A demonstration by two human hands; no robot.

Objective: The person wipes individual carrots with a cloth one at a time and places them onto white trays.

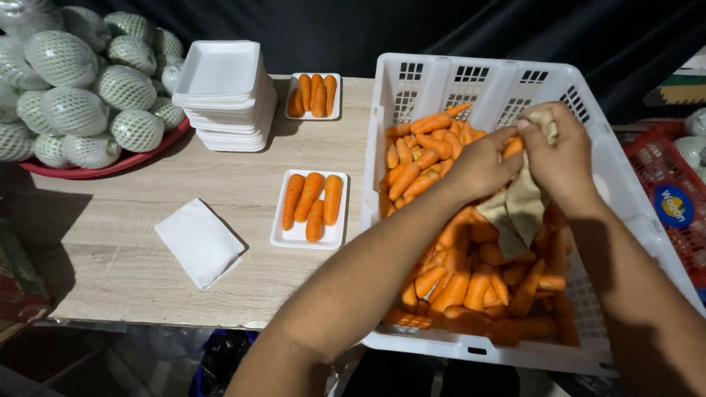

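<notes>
Forearms enter from the bottom edge, closest to the lens, both reaching up into the white crate (647, 220) on the right.

Left to right:
- Far left: red tray (110, 165) heaped with pale round fruit in foam net sleeves (73, 110).
- White folded napkin (198, 242) flat on the wooden table (110, 272), near the front edge.
- Stack of empty white foam trays (220, 99) at the back of the table.
- Small foam tray of carrots, back (290, 92): carrots run front-to-back, side by side.
- Foam tray of carrots, front (283, 237), just left of the crate: four carrots, long axes front-to-back, roughly parallel, narrow ends mostly toward the camera.
- Crate holds loose carrots (456, 279) piled at mixed angles.
- Left hand (482, 165) and right hand (559, 158) are close together over the crate's far half, both gripping. Left hand is closed on one carrot (512, 147); only an orange end shows between the hands, long axis roughly left-right, tilted up toward the right hand. Which end is the tip: cannot tell, mostly covered.
- Right hand is clamped on a beige cloth (526, 202), bunched at the fingertips against the carrot; the rest hangs down onto the pile.
- Far right: red crate (665, 158), partly cut off.
</notes>
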